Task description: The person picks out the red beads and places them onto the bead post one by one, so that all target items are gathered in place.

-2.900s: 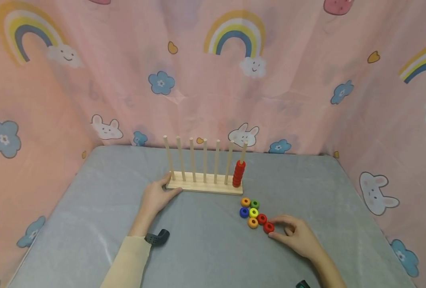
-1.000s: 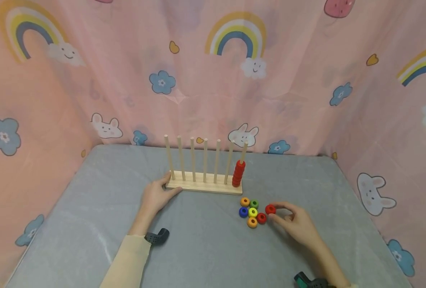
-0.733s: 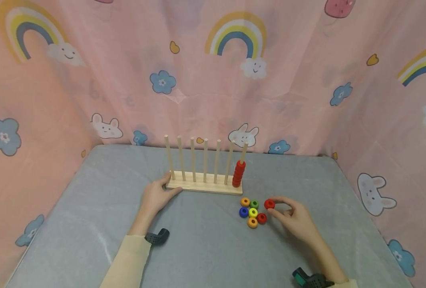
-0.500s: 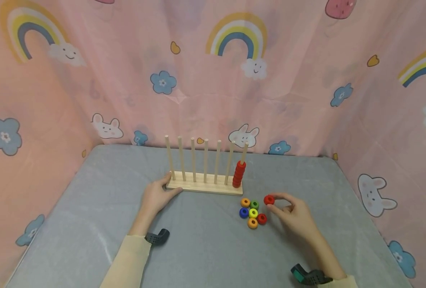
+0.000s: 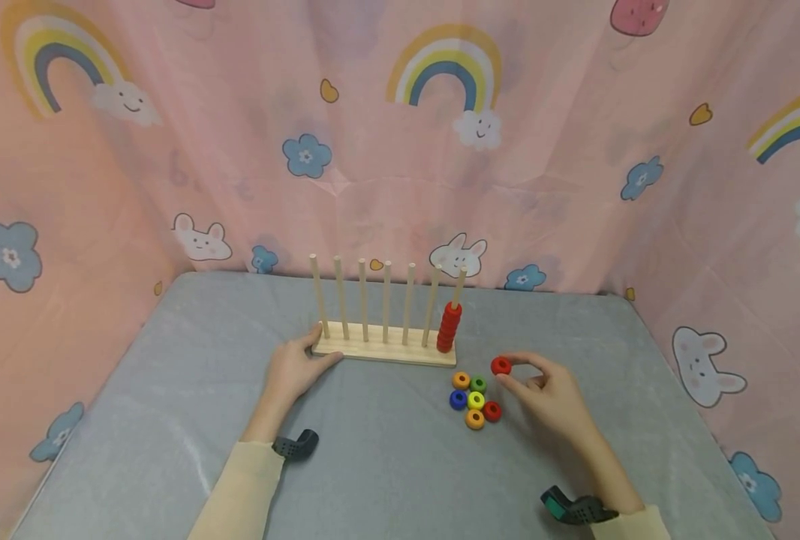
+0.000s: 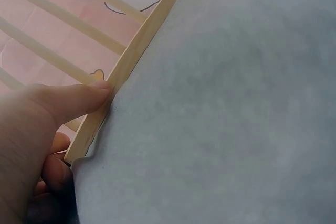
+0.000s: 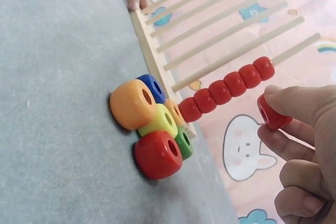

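Note:
A wooden peg stand (image 5: pixel 386 351) with several upright pegs stands on the table. Its rightmost peg carries a stack of red beads (image 7: pixel 227 88), with bare peg showing above them. My left hand (image 5: pixel 293 369) grips the base's left end, thumb on the front edge (image 6: pixel 100 109). Between thumb and fingers, my right hand (image 5: pixel 554 394) pinches a red bead (image 7: pixel 273 113), held up with its hole showing. Left of that hand lies a cluster of loose beads: a red bead (image 5: pixel 491 410), a yellow bead (image 5: pixel 476 400), a green bead (image 5: pixel 478 385), a blue bead (image 5: pixel 458 399) and two orange beads (image 5: pixel 475 419).
Grey cloth covers the table (image 5: pixel 386 465). A pink curtain (image 5: pixel 386 202) printed with rainbows, rabbits and flowers hangs behind it and along both sides. Dark bands sit on both wrists.
My right hand has picked up the red bead from the cluster's lower right and moved it up and away, toward the peg stand. My left hand stays on the base.

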{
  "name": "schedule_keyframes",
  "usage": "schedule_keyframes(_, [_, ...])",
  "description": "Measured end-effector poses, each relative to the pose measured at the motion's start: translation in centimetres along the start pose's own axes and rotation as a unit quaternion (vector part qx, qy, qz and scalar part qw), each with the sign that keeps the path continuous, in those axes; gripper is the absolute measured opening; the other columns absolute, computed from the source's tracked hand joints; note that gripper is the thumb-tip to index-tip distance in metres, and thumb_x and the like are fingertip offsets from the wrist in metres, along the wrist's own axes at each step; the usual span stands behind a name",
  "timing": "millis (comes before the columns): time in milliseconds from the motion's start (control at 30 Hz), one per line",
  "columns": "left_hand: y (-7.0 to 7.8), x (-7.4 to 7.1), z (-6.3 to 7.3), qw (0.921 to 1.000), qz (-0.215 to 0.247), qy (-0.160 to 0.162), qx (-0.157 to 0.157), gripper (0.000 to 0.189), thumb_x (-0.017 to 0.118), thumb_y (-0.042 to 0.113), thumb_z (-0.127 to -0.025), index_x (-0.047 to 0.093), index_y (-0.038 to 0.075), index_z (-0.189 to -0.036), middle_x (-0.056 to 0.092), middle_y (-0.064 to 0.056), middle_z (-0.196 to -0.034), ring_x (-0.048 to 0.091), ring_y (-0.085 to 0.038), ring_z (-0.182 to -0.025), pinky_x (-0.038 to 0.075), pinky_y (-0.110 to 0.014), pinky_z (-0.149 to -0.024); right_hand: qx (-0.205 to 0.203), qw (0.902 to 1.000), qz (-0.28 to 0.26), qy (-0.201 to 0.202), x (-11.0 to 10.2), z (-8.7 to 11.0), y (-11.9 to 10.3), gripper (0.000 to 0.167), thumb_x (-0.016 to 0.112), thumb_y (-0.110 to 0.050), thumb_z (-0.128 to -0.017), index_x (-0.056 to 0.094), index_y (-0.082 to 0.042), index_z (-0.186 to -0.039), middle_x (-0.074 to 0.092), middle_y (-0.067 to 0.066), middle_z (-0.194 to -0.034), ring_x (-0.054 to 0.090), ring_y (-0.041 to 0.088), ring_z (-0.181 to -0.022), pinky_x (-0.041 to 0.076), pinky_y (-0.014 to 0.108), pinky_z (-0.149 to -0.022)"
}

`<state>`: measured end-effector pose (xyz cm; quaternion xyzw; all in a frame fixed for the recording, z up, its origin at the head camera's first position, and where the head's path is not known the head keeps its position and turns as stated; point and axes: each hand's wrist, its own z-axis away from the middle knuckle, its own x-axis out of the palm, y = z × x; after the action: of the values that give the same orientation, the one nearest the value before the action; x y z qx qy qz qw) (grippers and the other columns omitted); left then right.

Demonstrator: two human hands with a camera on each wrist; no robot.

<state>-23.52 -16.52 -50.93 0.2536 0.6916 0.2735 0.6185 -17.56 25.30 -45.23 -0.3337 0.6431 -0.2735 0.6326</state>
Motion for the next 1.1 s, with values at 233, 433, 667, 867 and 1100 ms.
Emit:
schedule_keyframes(233, [0.1,0.0,0.1,1.0,0.003,-0.001,0.001,0.084,0.084,0.048,-0.089,0.052,0.007,-0.155,0.056,-0.019,-0.152,0.06,-0.046,-0.133,0.054,-0.059,-0.101,0.003,1.0,0.006,0.004,0.2,-0.3,-0.3,0.039,0.078,-0.035,-0.099,0.071,-0.013,-0.131,0.035,-0.002,-0.055,0.029,0.009,-0.044,0.029,0.026,-0.042])
schedule_keyframes(433, [0.2,0.0,0.1,1.0,0.003,-0.003,-0.005,0.084,0.084,0.048,-0.089,0.052,0.006,-0.155,0.056,-0.02,-0.151,0.06,-0.047,-0.133,0.054,-0.059,-0.1,-0.004,0.9999,0.011,0.008,0.3,-0.5,-0.7,0.039,0.079,-0.033,-0.098,0.072,-0.013,-0.13,0.037,-0.004,-0.056,0.029,0.009,-0.044,0.029,0.025,-0.042])
schedule_keyframes(667, [0.2,0.1,0.0,1.0,0.002,-0.002,-0.006,0.083,0.084,0.046,-0.09,0.052,0.006,-0.155,0.055,-0.019,-0.153,0.056,-0.046,-0.138,0.052,-0.06,-0.105,-0.024,0.9996,-0.011,0.008,0.3,-0.8,-1.1,0.037,0.08,-0.032,-0.098,0.073,-0.012,-0.128,0.034,-0.005,-0.055,0.027,0.007,-0.043,0.027,0.025,-0.041])
schedule_keyframes(867, [0.2,-0.1,0.0,1.0,0.004,-0.004,-0.003,0.083,0.084,0.046,-0.09,0.052,0.006,-0.155,0.054,-0.019,-0.154,0.053,-0.045,-0.141,0.049,-0.06,-0.109,-0.028,0.9996,-0.007,0.008,0.4,-1.3,-1.9,0.037,0.08,-0.032,-0.097,0.074,-0.012,-0.128,0.033,-0.005,-0.054,0.027,0.009,-0.043,0.027,0.026,-0.042])
schedule_keyframes(1100, [0.2,-0.1,0.0,1.0,0.007,-0.004,-0.001,0.083,0.084,0.046,-0.09,0.052,0.005,-0.155,0.054,-0.019,-0.154,0.053,-0.044,-0.141,0.049,-0.06,-0.109,-0.041,0.999,-0.003,0.014,0.8,-2.1,-2.5,0.038,0.08,-0.028,-0.098,0.073,-0.011,-0.131,0.033,-0.006,-0.054,0.028,0.009,-0.043,0.027,0.025,-0.043])
